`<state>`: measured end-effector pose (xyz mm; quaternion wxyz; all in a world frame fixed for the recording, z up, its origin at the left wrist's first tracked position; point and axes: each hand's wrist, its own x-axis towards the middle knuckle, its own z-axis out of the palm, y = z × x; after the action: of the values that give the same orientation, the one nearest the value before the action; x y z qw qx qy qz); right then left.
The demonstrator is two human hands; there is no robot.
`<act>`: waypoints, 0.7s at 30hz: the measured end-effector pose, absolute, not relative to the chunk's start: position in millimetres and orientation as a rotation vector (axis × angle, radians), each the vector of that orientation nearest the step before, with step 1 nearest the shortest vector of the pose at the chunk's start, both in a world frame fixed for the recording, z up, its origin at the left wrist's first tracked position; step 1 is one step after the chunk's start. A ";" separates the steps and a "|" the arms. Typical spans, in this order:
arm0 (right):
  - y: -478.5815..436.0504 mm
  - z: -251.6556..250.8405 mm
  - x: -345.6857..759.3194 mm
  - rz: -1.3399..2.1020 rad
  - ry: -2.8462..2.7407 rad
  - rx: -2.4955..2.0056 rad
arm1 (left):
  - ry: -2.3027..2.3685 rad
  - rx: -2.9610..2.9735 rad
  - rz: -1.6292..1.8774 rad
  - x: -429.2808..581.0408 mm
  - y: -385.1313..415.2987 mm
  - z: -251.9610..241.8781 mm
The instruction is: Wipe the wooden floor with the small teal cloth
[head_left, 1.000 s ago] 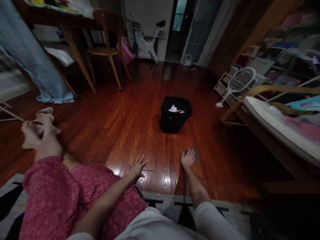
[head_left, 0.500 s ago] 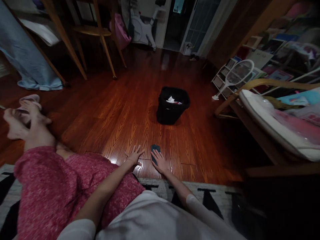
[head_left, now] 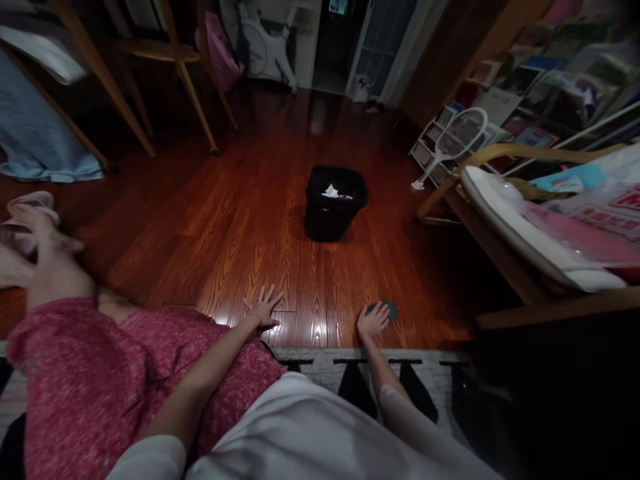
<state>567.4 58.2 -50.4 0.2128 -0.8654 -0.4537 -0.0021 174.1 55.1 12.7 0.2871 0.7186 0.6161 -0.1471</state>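
Observation:
A dark grey-green cloth (head_left: 391, 311) lies on the wooden floor, partly covered by my right hand (head_left: 374, 321). The fingers press down over the left part of the cloth and grip it against the boards. My left hand (head_left: 263, 309) rests palm down on the floor to the left, its fingers spread, with nothing in it. Beyond both hands stands a black waste bin (head_left: 330, 217), upright, with white crumpled paper (head_left: 331, 191) inside.
A wooden armchair with a white cushion (head_left: 505, 207) bearing plastic bags stands at the right. Behind it a white racket (head_left: 463, 133) leans by a cluttered shelf. A wooden chair (head_left: 165, 51) is at the back left. A patterned rug (head_left: 325, 360) borders the floor near me.
My right hand has swept the cloth rightwards across the floor, away from my left hand. The left hand stays spread on the boards. The view has shifted slightly.

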 end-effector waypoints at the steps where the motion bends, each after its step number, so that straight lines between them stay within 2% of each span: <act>1: 59.6 -50.8 547.9 0.018 -1.311 -2.362 | 1.648 1.914 -0.396 174.7 54.7 13.1; 7: 46.1 -50.7 420.7 0.286 -1.984 -1.889 | 1.628 1.887 -0.426 176.5 53.7 14.3; 11: 30.4 -43.0 374.4 0.391 -2.329 -1.551 | 1.632 1.896 -0.409 173.3 54.0 7.2; 17: 33.8 -25.8 445.1 0.509 -2.772 -0.972 | 1.668 1.837 -0.316 180.1 53.8 -2.2; 19: 40.3 -25.2 491.9 0.503 -2.781 -1.004 | 1.720 1.812 -0.226 178.8 52.1 -2.7; 21: 48.0 -29.3 537.3 0.441 -2.668 -1.216 | 1.776 1.789 -0.179 164.0 48.3 -0.3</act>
<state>537.3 48.0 -29.3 0.0880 -0.4086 -0.8963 0.1480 164.0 48.3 -0.3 0.3024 0.6748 0.6698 -0.0674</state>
